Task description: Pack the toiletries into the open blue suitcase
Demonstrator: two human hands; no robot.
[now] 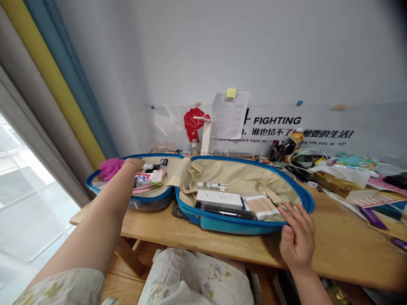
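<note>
An open blue suitcase [235,228] lies on the wooden table, both halves spread flat. My left hand [135,163] reaches into its left half, beside a pink mesh bath puff [111,168] and a toothpaste box [151,176]; its fingers are too small and hidden to read. Over the front right rim, my right hand [297,233] rests with fingers stretched out, holding nothing. Near it in the right half lie a pack of cotton swabs [261,206], a white box [219,198], a long black item [227,212] and a small clear bottle [212,186].
Clutter covers the table's right side, including a gold pouch [333,182], a purple item [372,218] and papers. A yellow-labelled bottle [296,139] and white desk lamp [206,137] stand behind the suitcase. A curtain [54,84] hangs at left.
</note>
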